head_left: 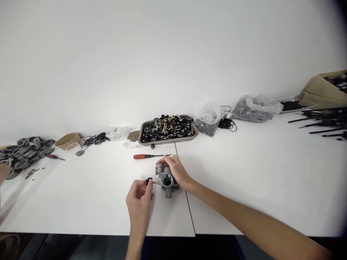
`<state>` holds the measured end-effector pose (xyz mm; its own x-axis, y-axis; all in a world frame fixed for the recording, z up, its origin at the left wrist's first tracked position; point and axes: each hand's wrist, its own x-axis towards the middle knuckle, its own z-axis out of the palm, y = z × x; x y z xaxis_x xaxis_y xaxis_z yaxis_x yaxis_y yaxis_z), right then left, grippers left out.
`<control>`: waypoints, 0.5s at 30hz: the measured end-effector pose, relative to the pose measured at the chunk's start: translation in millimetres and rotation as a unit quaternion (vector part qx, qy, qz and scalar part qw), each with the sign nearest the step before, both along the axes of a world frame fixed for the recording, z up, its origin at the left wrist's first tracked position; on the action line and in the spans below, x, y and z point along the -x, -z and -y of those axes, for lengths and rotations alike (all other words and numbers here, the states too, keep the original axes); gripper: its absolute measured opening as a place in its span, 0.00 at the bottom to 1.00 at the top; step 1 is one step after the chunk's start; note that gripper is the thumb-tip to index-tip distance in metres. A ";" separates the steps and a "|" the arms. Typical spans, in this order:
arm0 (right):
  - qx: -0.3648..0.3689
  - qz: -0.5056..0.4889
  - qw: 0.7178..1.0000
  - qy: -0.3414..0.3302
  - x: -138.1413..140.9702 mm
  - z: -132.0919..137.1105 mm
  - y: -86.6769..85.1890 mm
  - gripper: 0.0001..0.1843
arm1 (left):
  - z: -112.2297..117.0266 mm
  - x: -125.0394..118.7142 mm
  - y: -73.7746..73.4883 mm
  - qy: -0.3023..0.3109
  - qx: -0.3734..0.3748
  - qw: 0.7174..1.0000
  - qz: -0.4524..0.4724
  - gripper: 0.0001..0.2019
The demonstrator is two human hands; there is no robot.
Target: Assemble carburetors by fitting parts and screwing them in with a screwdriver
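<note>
A grey metal carburetor [167, 180] rests on the white table in front of me, its round bore facing up toward me. My right hand [176, 169] is wrapped over its far right side and grips it. Between the thumb and fingers of my left hand [139, 196] is a small black-capped part [149, 181] with a thin stem. That stem points at the left side of the carburetor; I cannot tell whether it has entered it. Just beyond lies a screwdriver [139, 156] with a red and black handle, its shaft reaching toward my right fingers.
Against the wall stands a metal tray [168, 140] heaped with black and brass parts. Bags of small parts [206, 126], black rings [94, 140] and an oval tub [67, 141] flank it. Grey castings [27, 153] and another person's hand [4, 171] are far left; black cables [322, 122] lie right.
</note>
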<state>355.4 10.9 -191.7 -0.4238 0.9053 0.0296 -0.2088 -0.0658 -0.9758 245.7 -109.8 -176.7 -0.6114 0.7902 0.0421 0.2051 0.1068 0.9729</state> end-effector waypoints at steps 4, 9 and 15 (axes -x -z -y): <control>0.013 -0.004 1.000 -0.026 -0.5 6.2 -3.1 0.26 | 15.3 -17.4 -2.9 0.064 0.000 0.998 -0.003 0.17; 0.018 0.007 0.999 -0.047 -0.2 9.4 -4.5 0.26 | 22.0 -5.9 -8.3 0.098 0.022 0.995 0.008 0.16; 0.014 0.017 0.998 -0.060 0.2 7.7 -3.2 0.27 | 18.5 9.7 -3.8 0.111 0.030 0.993 0.018 0.15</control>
<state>355.2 3.2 -188.5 -0.5293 0.8484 -0.0112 -0.1654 -0.1161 -0.9794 235.9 -128.3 -172.9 -0.4216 0.9063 -0.0276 0.1946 0.1202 0.9735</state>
